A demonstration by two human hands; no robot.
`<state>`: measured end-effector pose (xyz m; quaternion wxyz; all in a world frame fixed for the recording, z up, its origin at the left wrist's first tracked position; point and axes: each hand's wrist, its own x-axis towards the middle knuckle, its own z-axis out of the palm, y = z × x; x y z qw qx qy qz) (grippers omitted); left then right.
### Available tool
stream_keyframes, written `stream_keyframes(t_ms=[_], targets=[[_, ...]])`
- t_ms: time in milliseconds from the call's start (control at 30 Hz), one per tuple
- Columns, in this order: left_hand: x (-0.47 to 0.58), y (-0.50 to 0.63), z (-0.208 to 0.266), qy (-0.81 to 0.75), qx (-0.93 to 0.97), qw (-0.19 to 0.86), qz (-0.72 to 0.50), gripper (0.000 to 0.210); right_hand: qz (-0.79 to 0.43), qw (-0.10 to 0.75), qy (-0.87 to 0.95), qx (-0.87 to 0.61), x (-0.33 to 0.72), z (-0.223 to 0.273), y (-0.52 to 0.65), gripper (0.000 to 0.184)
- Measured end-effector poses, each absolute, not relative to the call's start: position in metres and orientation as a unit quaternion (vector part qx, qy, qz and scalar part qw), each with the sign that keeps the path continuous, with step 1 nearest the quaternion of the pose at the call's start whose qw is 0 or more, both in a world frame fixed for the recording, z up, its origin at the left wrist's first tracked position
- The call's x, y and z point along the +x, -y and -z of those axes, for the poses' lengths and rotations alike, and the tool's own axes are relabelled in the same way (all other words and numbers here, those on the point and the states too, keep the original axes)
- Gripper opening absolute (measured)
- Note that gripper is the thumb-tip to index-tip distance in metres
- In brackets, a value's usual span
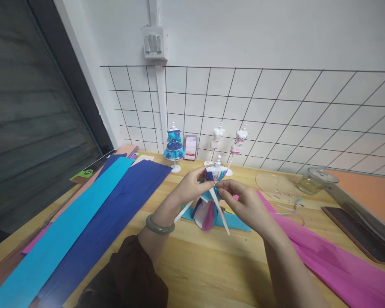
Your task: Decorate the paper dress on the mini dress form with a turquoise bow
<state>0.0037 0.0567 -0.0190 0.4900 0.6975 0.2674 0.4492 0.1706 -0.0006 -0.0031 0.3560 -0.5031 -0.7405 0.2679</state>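
A miniature dress form in a paper dress [205, 214] stands between my two hands, its white neck knob showing on top. Its skirt has white, pink and blue panels. A narrow white ribbon [220, 214] crosses the waist; one end hangs in front and another trails out below my left wrist. My left hand [197, 183], with a green bangle at the wrist, is closed around the left side of the bodice, thumb at the waist. From the right, my right hand [240, 199] pinches the ribbon at the waist; the fingertips partly hide it.
Behind stand a blue-dressed form [173, 145], two white forms [217, 139] [240, 143] and a phone [190, 147]. Blue paper strips [115, 205] lie left, pink paper [324, 248] right. A clear plate [276, 188], glass jar [317, 179] and dark phone [362, 235] are on the right.
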Motion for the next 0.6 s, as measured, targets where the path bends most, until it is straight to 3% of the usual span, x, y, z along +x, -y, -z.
stream_keyframes(t_ms=[333,600], targets=[[0.007,-0.055,0.016,-0.283,0.675,0.497,-0.466,0.025,-0.143,0.292,0.773,-0.545,0.161,0.005,0.006,0.027],[0.006,-0.049,0.009,-0.298,0.646,0.529,-0.464,0.02,-0.093,0.313,0.758,-0.564,0.151,0.005,0.011,0.027]])
